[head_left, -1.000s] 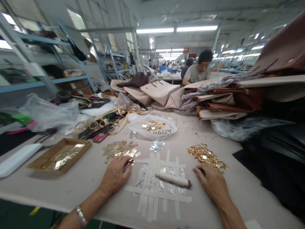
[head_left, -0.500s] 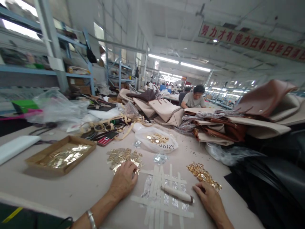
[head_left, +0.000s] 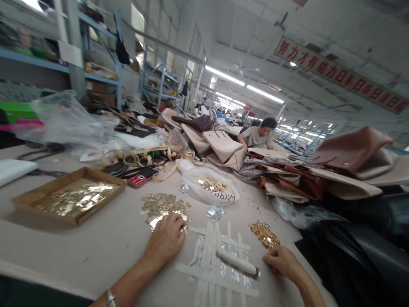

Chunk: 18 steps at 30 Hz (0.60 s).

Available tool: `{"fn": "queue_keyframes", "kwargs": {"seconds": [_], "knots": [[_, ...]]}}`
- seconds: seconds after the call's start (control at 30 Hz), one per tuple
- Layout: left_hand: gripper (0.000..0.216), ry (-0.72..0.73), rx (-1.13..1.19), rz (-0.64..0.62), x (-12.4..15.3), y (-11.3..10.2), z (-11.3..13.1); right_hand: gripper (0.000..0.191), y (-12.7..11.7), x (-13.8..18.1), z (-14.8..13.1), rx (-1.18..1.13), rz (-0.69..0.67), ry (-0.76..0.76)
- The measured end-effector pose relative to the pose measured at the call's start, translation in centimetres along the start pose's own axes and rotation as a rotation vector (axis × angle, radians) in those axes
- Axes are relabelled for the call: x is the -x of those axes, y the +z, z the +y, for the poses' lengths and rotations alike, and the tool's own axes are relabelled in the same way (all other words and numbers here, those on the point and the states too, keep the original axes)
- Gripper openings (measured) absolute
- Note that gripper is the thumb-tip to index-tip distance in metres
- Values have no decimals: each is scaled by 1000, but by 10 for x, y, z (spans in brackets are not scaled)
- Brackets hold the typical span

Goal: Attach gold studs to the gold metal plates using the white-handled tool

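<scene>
My left hand (head_left: 166, 241) rests at the near edge of a pile of flat gold metal plates (head_left: 162, 204), its fingers curled together; what they hold, if anything, is hidden. Just below a heap of small gold fittings (head_left: 264, 233) is my right hand (head_left: 283, 261), closed with thumb and fingertips together. Anything in that pinch is too small to name. Between my hands lies a pale, wrapped rod with a dark end (head_left: 238, 263). It lies across strips of masking tape (head_left: 209, 273) stuck to the table over shiny clear patches.
Farther back sit a small silver pile (head_left: 215, 212) and a marked plastic bag (head_left: 194, 194) with gold pieces. A cardboard tray (head_left: 78, 217) of gold plates and a red-keyed phone (head_left: 142, 177) lie left. Stacked bags (head_left: 287, 179) and black sheets (head_left: 345, 264) fill the right. A person (head_left: 260, 133) leans over beyond.
My right hand has shifted slightly right, and its fingers have drawn together into a pinch. My left hand stays at the plate pile. The view has tilted a little.
</scene>
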<state>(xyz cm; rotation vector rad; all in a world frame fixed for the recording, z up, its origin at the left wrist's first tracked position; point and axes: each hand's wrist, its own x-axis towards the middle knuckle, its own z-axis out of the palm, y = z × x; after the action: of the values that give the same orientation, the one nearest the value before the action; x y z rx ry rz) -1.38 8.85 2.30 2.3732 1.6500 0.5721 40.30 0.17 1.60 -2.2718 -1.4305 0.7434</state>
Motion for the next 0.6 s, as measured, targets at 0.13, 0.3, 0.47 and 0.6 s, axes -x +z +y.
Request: {"fn": "queue_keyframes", "kwargs": {"seconds": [0.13,0.3,0.47,0.6], "knots": [[18,-28,-87,-137,-11,-14,11,29,-3,9,6,-34,10,-69],[36,-47,-150,-345,-46,-30,25,37,-3,20,9,0,117,-157],[37,-50,-186,-544,-71,-37,30,41,4,32,15,-44,249,-196],[36,-26,-211,-633,-74,-39,31,44,13,39,20,-147,371,-225]]}}
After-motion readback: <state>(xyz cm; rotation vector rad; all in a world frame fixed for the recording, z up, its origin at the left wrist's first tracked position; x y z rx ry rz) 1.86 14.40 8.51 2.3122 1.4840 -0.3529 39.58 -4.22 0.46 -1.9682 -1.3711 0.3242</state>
